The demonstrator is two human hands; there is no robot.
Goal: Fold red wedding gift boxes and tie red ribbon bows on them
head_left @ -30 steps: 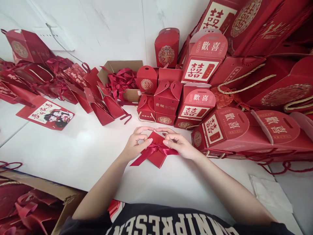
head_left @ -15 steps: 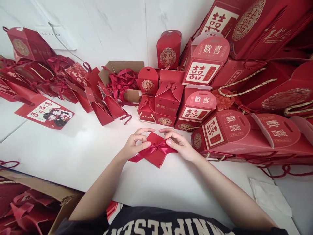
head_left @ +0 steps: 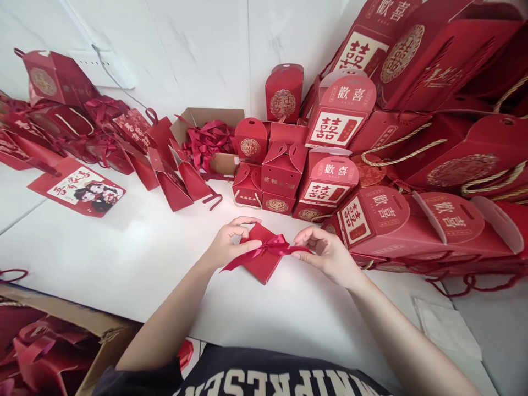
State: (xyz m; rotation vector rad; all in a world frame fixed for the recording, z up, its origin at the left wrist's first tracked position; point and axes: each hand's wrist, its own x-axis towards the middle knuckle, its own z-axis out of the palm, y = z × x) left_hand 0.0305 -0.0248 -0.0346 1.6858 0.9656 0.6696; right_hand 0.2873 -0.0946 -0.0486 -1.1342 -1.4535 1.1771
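Carton (head_left: 82, 330), near-left corner of the surface (head_left: 136, 247): red ribbons inside, cut off by the frame.
Left hand (head_left: 225, 248): grip pinched narrow on the ribbon (head_left: 273, 245), left of the bow.
Packet (head_left: 262, 268): flat, red, mid-surface towards the near edge, between both hands.
Ribbon: bow loops formed on the packet; judged not yet drawn snug, left tail trailing loose.
Right hand (head_left: 330, 256): grip pinched on the right tail, beside the packet.
Boxes (head_left: 328, 179): stacked along the far and right edges.
Knot: too small to make out.
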